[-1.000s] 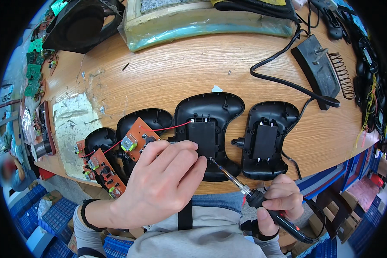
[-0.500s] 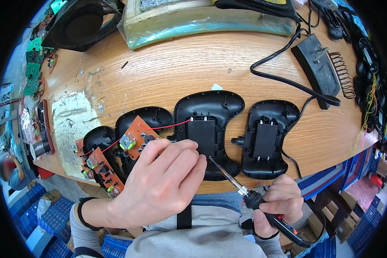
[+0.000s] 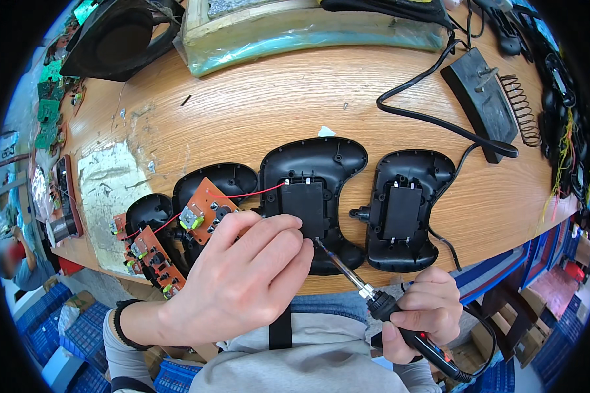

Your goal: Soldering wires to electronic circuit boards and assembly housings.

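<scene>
My right hand (image 3: 427, 311) grips a soldering iron (image 3: 381, 302) by its black handle. Its tip meets a small metal tab at the lower edge of a black battery box (image 3: 303, 203), set in a curved black plastic shell (image 3: 314, 154). Closed in a pinch beside that tab, my left hand (image 3: 249, 275) hides whatever its fingertips hold. A red wire (image 3: 252, 194) runs from an upper metal tab to an orange circuit board (image 3: 211, 200), partly behind my left hand. To the right lies a similar shell (image 3: 380, 173) with its own battery box (image 3: 403, 213).
More shells (image 3: 149, 213) and an orange board (image 3: 158, 259) lie to the left. A soldering iron stand (image 3: 482, 98) with a coil spring sits at the right, a black cable (image 3: 419, 114) looping beside it. A plastic-wrapped tray (image 3: 308, 52) and a black speaker-like part (image 3: 121, 39) line the back.
The view has shifted slightly, so the things on the table sit a little further left. Both hands keep their grips, and the iron's tip stays at the lower tab.
</scene>
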Motion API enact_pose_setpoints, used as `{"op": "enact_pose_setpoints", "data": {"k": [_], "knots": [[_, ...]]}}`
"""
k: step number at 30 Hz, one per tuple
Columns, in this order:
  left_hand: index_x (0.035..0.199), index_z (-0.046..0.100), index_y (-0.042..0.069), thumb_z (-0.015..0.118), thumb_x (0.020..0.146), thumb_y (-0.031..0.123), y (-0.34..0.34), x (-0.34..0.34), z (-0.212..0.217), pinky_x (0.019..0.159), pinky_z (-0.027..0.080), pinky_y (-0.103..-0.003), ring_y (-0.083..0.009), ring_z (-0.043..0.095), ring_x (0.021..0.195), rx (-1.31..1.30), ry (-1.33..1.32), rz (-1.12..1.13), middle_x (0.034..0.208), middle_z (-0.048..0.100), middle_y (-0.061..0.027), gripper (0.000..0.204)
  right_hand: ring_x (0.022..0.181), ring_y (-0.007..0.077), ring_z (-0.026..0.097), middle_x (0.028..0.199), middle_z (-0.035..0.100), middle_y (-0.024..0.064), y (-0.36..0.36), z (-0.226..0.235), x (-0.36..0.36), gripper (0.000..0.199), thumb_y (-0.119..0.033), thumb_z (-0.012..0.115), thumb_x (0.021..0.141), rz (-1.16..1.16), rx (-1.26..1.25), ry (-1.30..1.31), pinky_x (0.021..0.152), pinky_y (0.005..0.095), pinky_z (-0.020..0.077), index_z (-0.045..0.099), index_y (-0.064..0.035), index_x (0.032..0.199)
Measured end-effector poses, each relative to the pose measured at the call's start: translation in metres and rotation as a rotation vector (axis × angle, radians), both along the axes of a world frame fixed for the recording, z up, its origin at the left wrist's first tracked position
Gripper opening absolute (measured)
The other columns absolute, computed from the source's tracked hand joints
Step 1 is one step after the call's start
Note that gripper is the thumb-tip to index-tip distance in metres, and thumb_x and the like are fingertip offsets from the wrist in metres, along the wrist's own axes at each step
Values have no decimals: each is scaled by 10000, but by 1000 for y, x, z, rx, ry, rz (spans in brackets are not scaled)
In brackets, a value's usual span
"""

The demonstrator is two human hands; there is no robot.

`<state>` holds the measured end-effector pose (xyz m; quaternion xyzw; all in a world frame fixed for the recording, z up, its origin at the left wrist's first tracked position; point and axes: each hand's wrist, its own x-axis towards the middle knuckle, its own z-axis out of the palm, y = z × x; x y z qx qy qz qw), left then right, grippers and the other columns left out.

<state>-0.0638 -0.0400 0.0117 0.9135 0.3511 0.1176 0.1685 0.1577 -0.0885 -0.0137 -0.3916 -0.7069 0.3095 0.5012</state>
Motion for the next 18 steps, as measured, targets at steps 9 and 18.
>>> {"op": "enact_pose_setpoints", "data": {"k": [9,18], "knots": [[860,620,5,588,593,58,1,1,0,690,389,-322,-220,575,885,-36,-22,15,802,516,-66,274,327,115,406,457,465,4,-1,0,2,175,-79,665,529,-12,22,-1,393,234,268,554,-52,661],[864,616,-3,582,599,47,1,0,1,698,393,-327,-224,578,878,-42,-7,9,800,507,-70,272,330,121,409,451,464,4,-5,-1,1,170,-94,663,520,-102,30,39,399,234,265,557,-62,650]]}}
